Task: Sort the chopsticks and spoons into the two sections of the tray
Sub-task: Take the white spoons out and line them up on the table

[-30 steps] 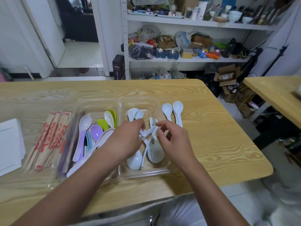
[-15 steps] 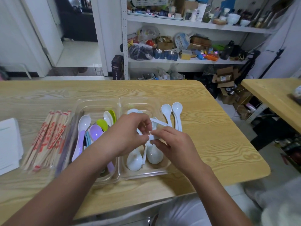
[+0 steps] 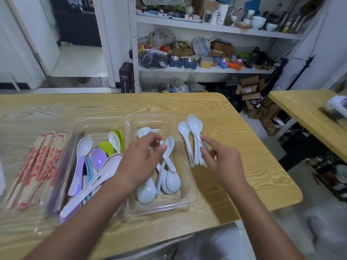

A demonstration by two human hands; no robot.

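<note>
A clear two-section tray lies on the wooden table. Coloured and white spoons fill its left section, and white spoons lie in its right section. Wrapped chopsticks lie in a bundle on the table left of the tray. My left hand hovers over the right section, its thumb and fingers pinching the handle of a white spoon. My right hand is beside the tray's right edge. Its fingertips pinch the handle of the white spoons stacked on the table.
The table's right edge is close to my right hand. A second wooden table stands further right, across a gap. Cluttered shelves stand behind the table. A white sheet edge shows at far left.
My hands, which met over the right section around one white spoon, have separated. The right hand moved right to the spoons on the table. The left hand stayed over the tray.
</note>
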